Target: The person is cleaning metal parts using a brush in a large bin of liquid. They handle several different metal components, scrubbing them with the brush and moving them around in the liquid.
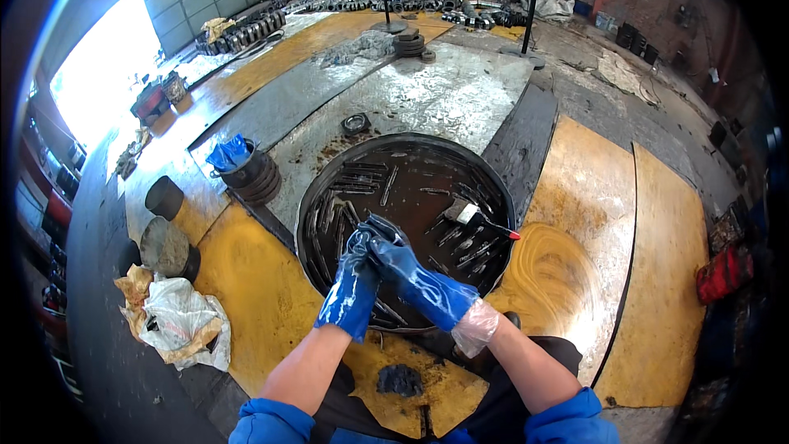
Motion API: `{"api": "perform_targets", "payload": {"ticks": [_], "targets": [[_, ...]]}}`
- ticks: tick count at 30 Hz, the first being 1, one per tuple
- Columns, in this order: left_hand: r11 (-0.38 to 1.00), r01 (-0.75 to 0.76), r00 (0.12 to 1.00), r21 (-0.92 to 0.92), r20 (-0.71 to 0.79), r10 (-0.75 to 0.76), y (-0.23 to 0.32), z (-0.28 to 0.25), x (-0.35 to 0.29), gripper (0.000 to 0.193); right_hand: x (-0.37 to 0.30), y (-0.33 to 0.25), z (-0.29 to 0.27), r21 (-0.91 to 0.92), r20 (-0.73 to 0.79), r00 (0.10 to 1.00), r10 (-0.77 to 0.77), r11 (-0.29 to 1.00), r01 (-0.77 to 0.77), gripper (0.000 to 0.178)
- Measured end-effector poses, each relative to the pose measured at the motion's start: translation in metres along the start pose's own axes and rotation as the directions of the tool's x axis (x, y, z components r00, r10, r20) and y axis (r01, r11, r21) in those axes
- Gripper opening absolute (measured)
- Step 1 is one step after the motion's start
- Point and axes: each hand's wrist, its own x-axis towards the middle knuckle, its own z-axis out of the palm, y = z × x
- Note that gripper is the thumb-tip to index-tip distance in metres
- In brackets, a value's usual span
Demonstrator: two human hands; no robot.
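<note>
My left hand [355, 267] and my right hand [393, 251] wear blue rubber gloves blackened over the fingers. They press together above the near half of a large round pan [501, 173], fingers closed against each other. Whatever lies between them, if anything, is hidden. Dark brown liquid fills the pan, and several narrow dark metal strips [359, 177] lie in it around the sides. A paintbrush [464, 213] with pale bristles and a red-tipped black handle rests on the pan's right side, its handle end at the rim. Clear plastic wraps my right glove's cuff.
Beyond the pan sits a dark nut-like metal part [355, 123]. Left stand a bucket [246, 168] holding blue plastic, dark cylinders [164, 197] and a crumpled white bag [187, 321]. A dark lump [400, 380] lies between my legs. Pedestal fans [532, 16] stand farther back.
</note>
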Motion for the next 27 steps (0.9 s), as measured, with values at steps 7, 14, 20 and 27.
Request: {"api": "perform_targets", "payload": {"ticks": [7, 14, 20, 27], "targets": [[0.778, -0.044, 0.999, 0.627, 0.004, 0.053, -0.022, 0.058, -0.030, 0.016, 0.112, -0.005, 0.003, 0.904, 0.259, 0.952, -0.164, 0.388, -0.179, 0.043], [0.720, -0.038, 0.998, 0.693, 0.055, -0.001, -0.037, 0.073, -0.049, 0.017, 0.099, 0.001, 0.003, 0.901, 0.185, 0.979, -0.091, 0.413, -0.132, 0.042], [0.608, -0.020, 0.987, 0.794, 0.111, -0.113, -0.029, 0.067, -0.042, 0.035, 0.068, -0.022, -0.010, 0.737, 0.138, 0.990, -0.040, 0.672, -0.076, 0.041], [0.706, -0.016, 0.979, 0.708, 0.156, -0.134, -0.046, 0.093, -0.057, 0.059, 0.040, -0.045, -0.013, 0.407, 0.083, 0.995, -0.056, 0.913, 0.017, 0.042]]}}
